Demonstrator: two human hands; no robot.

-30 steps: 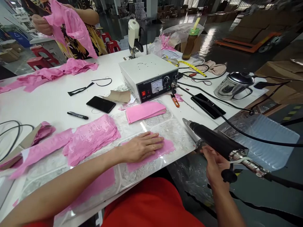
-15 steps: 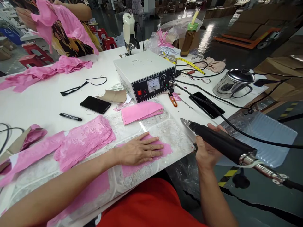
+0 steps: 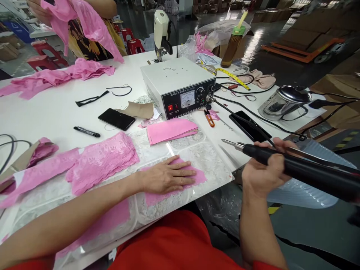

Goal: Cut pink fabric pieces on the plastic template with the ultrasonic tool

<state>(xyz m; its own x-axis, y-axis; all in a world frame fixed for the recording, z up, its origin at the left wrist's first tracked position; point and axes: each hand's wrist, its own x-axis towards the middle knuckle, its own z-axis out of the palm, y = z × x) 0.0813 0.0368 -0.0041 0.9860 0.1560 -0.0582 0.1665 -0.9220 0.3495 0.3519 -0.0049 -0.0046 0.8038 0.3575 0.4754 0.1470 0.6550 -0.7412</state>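
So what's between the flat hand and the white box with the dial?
In the head view, a pile of pink fabric pieces lies between the left hand and the white box.

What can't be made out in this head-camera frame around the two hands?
- Head view: the middle of the pink lace piece is hidden under the flat left hand.
- The rear of the black tool gripped by the right hand runs off the right edge.
- The lettering on the white control box is too small to read.
- The co-worker is cut off by the top edge.
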